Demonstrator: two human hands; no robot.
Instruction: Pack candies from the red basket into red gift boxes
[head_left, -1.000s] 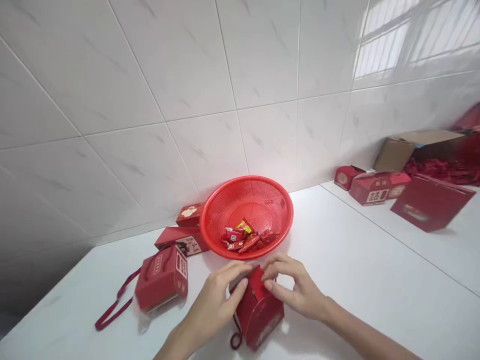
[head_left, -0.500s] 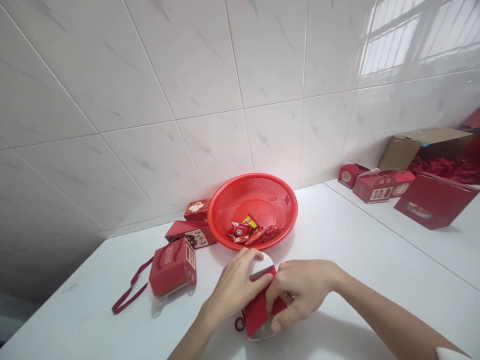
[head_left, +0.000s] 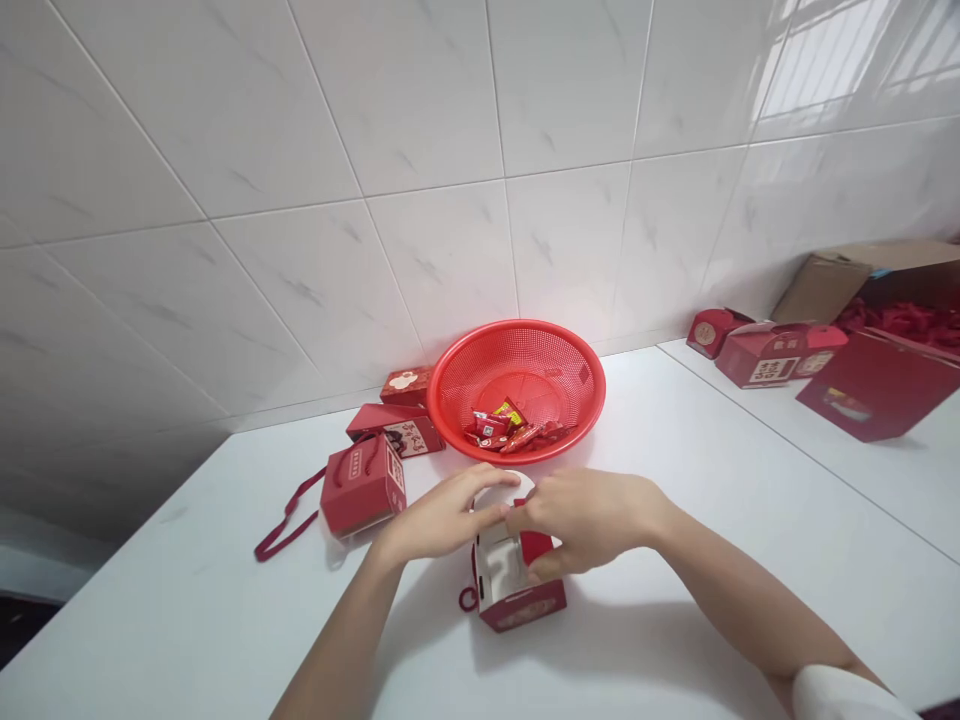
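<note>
A small red gift box (head_left: 523, 608) stands on the white table in front of me, its top opened so the pale inside shows. My left hand (head_left: 444, 512) grips its back left edge, with the fingers over the white rear flap. From the right, my right hand (head_left: 589, 518) has bent fingers on the box's red side flap, and the thumb reaches over the opening. A dark red cord loop (head_left: 468, 599) sticks out at the box's left side. Just behind the hands sits a red plastic basket (head_left: 517, 335) with several wrapped candies (head_left: 517, 430) in it.
To the left are a closed red box (head_left: 360, 490) with a ribbon handle (head_left: 289, 520) and two more red boxes by the basket. A cardboard carton (head_left: 817, 285), a red bag (head_left: 877, 385) and several small red boxes (head_left: 757, 355) stand at the right. A tiled wall (head_left: 435, 230) runs behind.
The red top flap that covered much of the box has been folded aside, so its pale inside and front face now show. Both hands have moved up in the view.
</note>
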